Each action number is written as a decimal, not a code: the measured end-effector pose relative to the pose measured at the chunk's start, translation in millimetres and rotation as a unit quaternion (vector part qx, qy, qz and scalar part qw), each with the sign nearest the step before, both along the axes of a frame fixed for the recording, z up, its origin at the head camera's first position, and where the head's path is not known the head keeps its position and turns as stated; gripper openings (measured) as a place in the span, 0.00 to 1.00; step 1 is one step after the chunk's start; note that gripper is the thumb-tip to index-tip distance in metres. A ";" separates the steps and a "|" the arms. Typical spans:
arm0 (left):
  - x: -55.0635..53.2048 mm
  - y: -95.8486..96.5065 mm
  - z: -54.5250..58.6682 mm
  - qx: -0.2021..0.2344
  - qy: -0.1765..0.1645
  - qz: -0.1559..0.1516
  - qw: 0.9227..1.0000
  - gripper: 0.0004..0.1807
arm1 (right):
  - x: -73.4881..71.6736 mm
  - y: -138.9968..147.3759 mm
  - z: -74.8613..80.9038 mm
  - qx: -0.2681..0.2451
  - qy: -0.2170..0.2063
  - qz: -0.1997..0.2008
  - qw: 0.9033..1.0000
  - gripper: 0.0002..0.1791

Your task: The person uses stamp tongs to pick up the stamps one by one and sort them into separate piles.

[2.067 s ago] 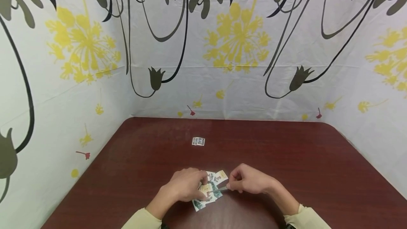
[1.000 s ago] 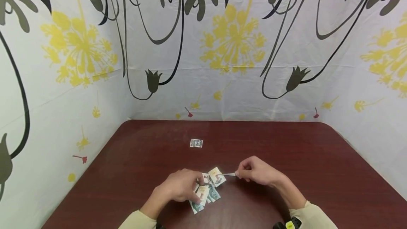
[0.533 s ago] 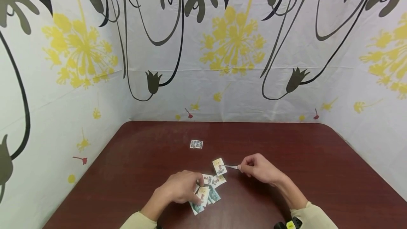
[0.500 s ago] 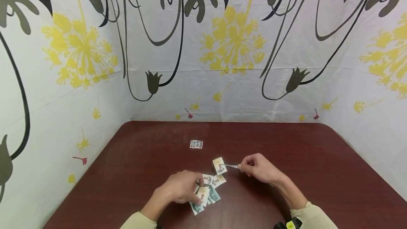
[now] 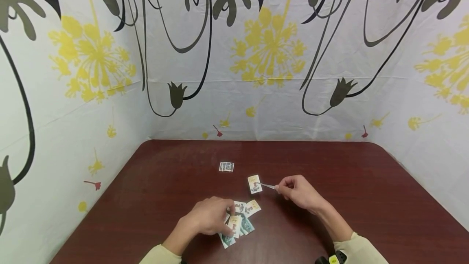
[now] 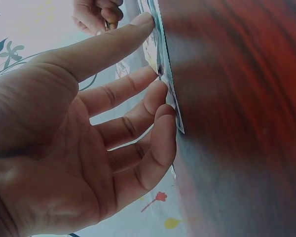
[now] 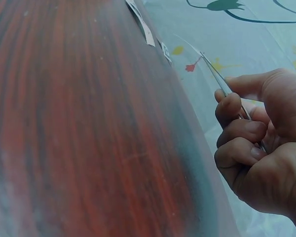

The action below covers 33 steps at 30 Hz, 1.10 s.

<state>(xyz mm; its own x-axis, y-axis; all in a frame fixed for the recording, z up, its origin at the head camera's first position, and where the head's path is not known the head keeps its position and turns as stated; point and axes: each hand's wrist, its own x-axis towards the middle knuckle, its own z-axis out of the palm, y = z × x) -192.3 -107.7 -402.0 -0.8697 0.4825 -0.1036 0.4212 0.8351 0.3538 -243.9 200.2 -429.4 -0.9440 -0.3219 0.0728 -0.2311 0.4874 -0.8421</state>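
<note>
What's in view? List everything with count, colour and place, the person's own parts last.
Table: 1, red-brown, centre.
Tweezers: 1, silver, in the right grip.
Held paper: 1, white and yellow, at the tweezers' tips.
Paper cluster: several, exact count hidden, white-yellow and teal, near side of table.
Far papers: apparently 3, dark with white borders, overlapping farther back.
Patterned cloth: sheet count unclear, white with grey-green, black, yellow and red prints, around the table.
Sleeves: 2, pale yellow, bottom edge.
Left grip: 1, bare, on the paper cluster.
Right grip: 1, bare, pinching the tweezers.
</note>
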 end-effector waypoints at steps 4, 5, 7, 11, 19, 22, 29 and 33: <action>0.5 -0.4 0.5 0.001 0.001 -0.001 1.000 0.22 | -1.7 -0.7 0.7 -0.003 -0.004 -0.003 1.000 0.13; 0.7 -0.6 0.4 0.001 0.001 -0.001 1.000 0.22 | -2.1 -0.6 1.0 -0.004 -0.007 -0.003 1.000 0.13; 1.0 -1.0 0.0 0.001 0.004 -0.001 1.000 0.22 | -2.8 -0.7 1.5 -0.009 -0.012 -0.003 1.000 0.13; 1.5 -1.7 -1.7 0.000 0.007 0.000 1.000 0.22 | -3.9 -1.8 1.9 -0.016 -0.024 -0.002 1.000 0.13; 1.3 -1.7 -3.2 -0.005 0.011 -0.002 1.000 0.23 | -5.9 -3.4 -0.9 -0.023 -0.031 -0.001 0.999 0.12; 1.0 -1.5 -3.1 -0.007 0.013 -0.004 1.000 0.22 | -6.1 -4.0 -1.6 -0.031 -0.030 -0.003 0.999 0.12; -6.6 -4.2 -16.1 -0.006 0.025 -0.011 1.000 0.23 | -8.7 -7.8 -3.3 -0.033 -0.023 -0.020 0.999 0.12; -18.1 -8.4 -36.8 -0.006 0.035 -0.022 0.999 0.24 | -9.6 -10.2 -3.8 -0.035 -0.021 -0.031 0.999 0.11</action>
<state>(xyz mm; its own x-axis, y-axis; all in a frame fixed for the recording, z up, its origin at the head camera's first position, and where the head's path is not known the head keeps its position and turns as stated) -210.4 -116.1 -438.8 -0.8533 0.5192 -0.0483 0.4808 0.8192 0.3126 -253.6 190.0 -433.2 -0.9644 -0.2590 0.0525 -0.1662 0.4398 -0.8826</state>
